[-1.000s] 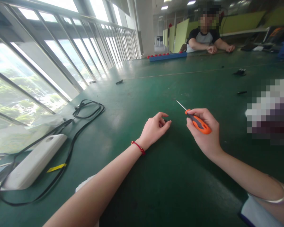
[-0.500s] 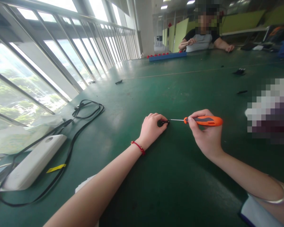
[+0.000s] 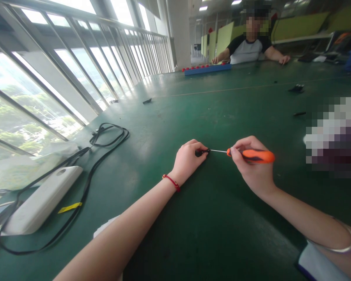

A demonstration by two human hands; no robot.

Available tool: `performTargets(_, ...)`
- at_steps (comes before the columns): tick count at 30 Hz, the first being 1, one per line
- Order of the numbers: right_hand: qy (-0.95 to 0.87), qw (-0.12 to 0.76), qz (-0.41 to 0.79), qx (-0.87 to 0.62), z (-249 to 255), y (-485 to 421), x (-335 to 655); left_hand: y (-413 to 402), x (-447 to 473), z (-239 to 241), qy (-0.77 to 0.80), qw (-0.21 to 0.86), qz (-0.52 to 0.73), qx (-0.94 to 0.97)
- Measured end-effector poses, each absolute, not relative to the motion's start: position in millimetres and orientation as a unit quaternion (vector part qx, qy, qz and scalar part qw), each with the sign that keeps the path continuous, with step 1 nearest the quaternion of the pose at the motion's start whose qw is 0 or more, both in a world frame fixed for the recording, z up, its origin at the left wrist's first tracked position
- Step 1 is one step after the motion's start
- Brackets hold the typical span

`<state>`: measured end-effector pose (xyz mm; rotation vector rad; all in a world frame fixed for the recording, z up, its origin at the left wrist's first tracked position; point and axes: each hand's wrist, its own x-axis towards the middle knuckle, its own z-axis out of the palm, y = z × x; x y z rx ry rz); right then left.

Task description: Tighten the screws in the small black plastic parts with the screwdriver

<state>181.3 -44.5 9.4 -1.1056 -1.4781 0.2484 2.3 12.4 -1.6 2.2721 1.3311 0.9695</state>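
Note:
My left hand (image 3: 188,160) is closed on a small black part (image 3: 202,152) and rests on the green table (image 3: 175,117). Much of that part is hidden by the fingers, and its kind is not clear. In my right hand (image 3: 256,171) is a screwdriver (image 3: 259,156) with an orange and dark grey handle, held nearly level. Its thin metal shaft points left, and the tip meets the right end of the black part.
At left lie a white power strip (image 3: 43,203) and a looped black cable (image 3: 90,183) with a yellow tag. Small black pieces (image 3: 296,88) are scattered farther off. Across the table a person (image 3: 248,48) sits by a blue rack (image 3: 207,70) with red knobs.
The screwdriver's handle has rolled and dipped slightly, and its tip now meets the black part. My left hand has hardly moved. The person opposite has lowered a hand to the blue rack.

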Motion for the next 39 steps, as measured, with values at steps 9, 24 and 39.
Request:
performTargets(9,-0.636,0.628,0.116,-0.433,10.5,-43.9,178.5,10.9,2.8,-1.4,0.459,0.149,0.345,0.805)
performTargets(24,-0.637,0.602,0.142,-0.461,9.8,-44.7,179.2,10.1,4.0,1.1,0.464,0.150,0.344,0.802)
performTargets(39,-0.670,0.556,0.074,-0.486,10.2,-47.7,177.7,11.4,3.3,0.3,0.453,0.166,0.341,0.807)
